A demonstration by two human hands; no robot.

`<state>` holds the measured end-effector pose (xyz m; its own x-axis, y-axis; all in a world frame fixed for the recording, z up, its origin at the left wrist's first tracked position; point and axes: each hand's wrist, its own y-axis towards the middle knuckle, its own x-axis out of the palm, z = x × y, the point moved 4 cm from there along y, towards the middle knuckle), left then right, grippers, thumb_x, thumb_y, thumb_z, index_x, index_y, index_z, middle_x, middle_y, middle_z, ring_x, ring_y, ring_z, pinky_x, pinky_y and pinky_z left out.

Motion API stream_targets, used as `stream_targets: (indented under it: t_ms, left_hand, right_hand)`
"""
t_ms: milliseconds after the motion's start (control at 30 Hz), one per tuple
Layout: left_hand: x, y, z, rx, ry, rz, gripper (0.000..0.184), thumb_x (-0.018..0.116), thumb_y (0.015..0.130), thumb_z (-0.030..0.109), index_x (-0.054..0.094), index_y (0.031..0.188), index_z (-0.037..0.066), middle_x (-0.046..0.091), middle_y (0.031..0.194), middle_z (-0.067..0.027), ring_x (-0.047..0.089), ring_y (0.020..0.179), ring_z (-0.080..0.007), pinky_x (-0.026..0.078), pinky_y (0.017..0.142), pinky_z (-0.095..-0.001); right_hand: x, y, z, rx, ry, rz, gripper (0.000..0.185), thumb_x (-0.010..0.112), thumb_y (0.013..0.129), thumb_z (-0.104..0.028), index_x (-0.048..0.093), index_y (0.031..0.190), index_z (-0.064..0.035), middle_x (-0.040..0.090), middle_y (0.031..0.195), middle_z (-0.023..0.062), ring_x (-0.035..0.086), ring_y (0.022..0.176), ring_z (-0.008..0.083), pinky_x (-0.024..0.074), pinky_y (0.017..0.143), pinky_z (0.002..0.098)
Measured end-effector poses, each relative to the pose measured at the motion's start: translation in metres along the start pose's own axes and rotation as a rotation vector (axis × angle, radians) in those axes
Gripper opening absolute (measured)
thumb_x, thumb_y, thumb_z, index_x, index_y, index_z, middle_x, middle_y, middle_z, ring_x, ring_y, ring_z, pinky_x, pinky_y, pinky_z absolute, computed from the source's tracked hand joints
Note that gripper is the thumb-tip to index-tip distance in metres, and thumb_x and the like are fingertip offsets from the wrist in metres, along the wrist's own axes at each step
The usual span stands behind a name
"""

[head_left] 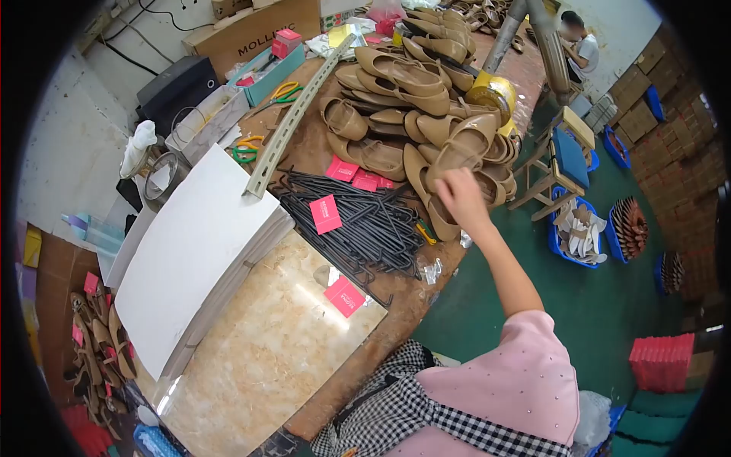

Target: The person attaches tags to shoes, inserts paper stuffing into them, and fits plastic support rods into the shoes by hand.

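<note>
My right hand (461, 196) reaches over the right edge of the workbench, its fingers closed on the near end of a tan flat shoe (466, 143). That shoe lies tilted on top of a large heap of similar tan shoes (403, 76). Another tan shoe (419, 177) is right beside my fingers, partly covered by the hand. Left of the hand lies a pile of thin black hooked rods (358, 228), with a pink card (326, 214) on top. My left hand is out of view.
A stack of white sheets (194, 244) and a marbled board (274, 343) cover the near bench. A slotted metal strip (297, 114) lies beside scissors (285, 91). A tape roll (493, 93) sits by the heap. Stools (567, 156) and blue baskets (575, 255) stand on the floor; another person (582, 49) sits beyond.
</note>
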<state>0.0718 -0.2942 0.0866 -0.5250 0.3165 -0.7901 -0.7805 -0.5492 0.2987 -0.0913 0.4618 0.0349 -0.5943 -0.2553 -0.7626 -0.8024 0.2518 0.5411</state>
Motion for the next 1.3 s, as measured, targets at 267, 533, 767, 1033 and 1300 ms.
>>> stream_targets:
  t_ms: [267,533,767,1033,1300]
  left_hand:
    - [0.302,-0.074,0.308,0.066,-1.364,-1.187,0.079,0.061,0.097,0.048,0.036,0.154,0.001,0.053,0.147,-0.0183,0.053,0.133,-0.0310,0.044,0.111,-0.0460]
    - [0.266,-0.077,0.194,-0.451,-1.142,-1.005,0.053,0.059,0.094,0.026,0.053,0.138,-0.003,0.063,0.131,-0.0196,0.063,0.118,-0.0290,0.053,0.100,-0.0412]
    - [0.197,-0.084,0.104,-0.759,-1.142,-0.723,0.049,0.059,0.097,0.028,0.054,0.135,-0.002,0.063,0.128,-0.0163,0.061,0.119,-0.0261,0.048,0.103,-0.0387]
    - [0.198,-0.061,0.088,0.029,-0.507,-0.165,0.071,0.075,0.089,0.023,0.041,0.145,-0.006,0.052,0.145,-0.0210,0.044,0.138,-0.0393,0.033,0.116,-0.0473]
    - [0.178,-0.087,0.190,0.883,-0.089,-0.630,0.040,0.082,0.075,0.025,0.063,0.105,0.007,0.061,0.123,-0.0147,0.046,0.132,-0.0401,0.032,0.117,-0.0571]
  right_hand:
    - [-0.034,-0.016,-0.193,-0.550,0.639,-0.575,0.026,0.076,0.085,-0.021,0.066,0.103,-0.0060,0.065,0.107,0.0098,0.060,0.104,0.0320,0.0494,0.090,0.0446]
    - [0.158,0.147,-0.068,-0.509,-0.424,0.015,0.027,0.064,0.085,-0.022,0.069,0.109,-0.0110,0.068,0.117,0.0065,0.059,0.110,0.0259,0.0526,0.086,0.0440]
    - [0.057,0.109,-0.189,-0.243,0.373,-0.418,0.015,0.064,0.085,-0.021,0.068,0.079,-0.0082,0.068,0.083,0.0116,0.061,0.088,0.0359,0.0509,0.078,0.0458]
    - [0.073,-0.054,-0.240,-0.616,0.504,-0.571,0.032,0.065,0.088,-0.014,0.065,0.119,-0.0061,0.065,0.111,0.0147,0.062,0.105,0.0331,0.0516,0.092,0.0424]
    - [0.148,0.112,0.018,-0.273,-0.666,-0.528,0.025,0.070,0.086,-0.026,0.076,0.086,-0.0018,0.073,0.087,0.0202,0.070,0.085,0.0363,0.0555,0.080,0.0430]
